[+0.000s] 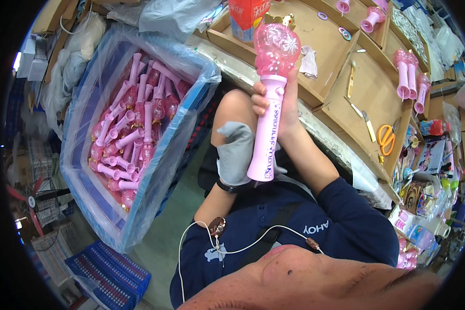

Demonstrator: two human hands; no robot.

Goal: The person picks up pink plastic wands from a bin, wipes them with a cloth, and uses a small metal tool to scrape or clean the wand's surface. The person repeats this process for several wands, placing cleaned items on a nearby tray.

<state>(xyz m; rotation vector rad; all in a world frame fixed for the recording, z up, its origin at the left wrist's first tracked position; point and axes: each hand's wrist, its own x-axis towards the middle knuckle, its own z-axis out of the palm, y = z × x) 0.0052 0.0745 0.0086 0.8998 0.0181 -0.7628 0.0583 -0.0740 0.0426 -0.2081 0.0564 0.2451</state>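
My right hand (pixel 289 112), bare, is wrapped around the upper handle of a pink toy wand (pixel 270 128). The wand stands nearly upright in the picture, with a clear pink snowflake head and a gold crown on top. Dark writing runs along its handle. Something grey, a glove or cloth, covers my left hand (pixel 236 155), which is beside the lower handle. Grey fabric also shows past the handle's right side; whether the covered fingers grip the wand is hidden. A dark band circles my left wrist.
At left stands a blue crate (pixel 170 162), lined with plastic film, holding several similar wands (pixel 135 131). Cardboard trays (pixel 317 93) on the bench hold orange scissors (pixel 386 139), a knife (pixel 369 126), tape rings (pixel 345 34) and more wands (pixel 402 73). A red carton (pixel 246 17) stands behind.
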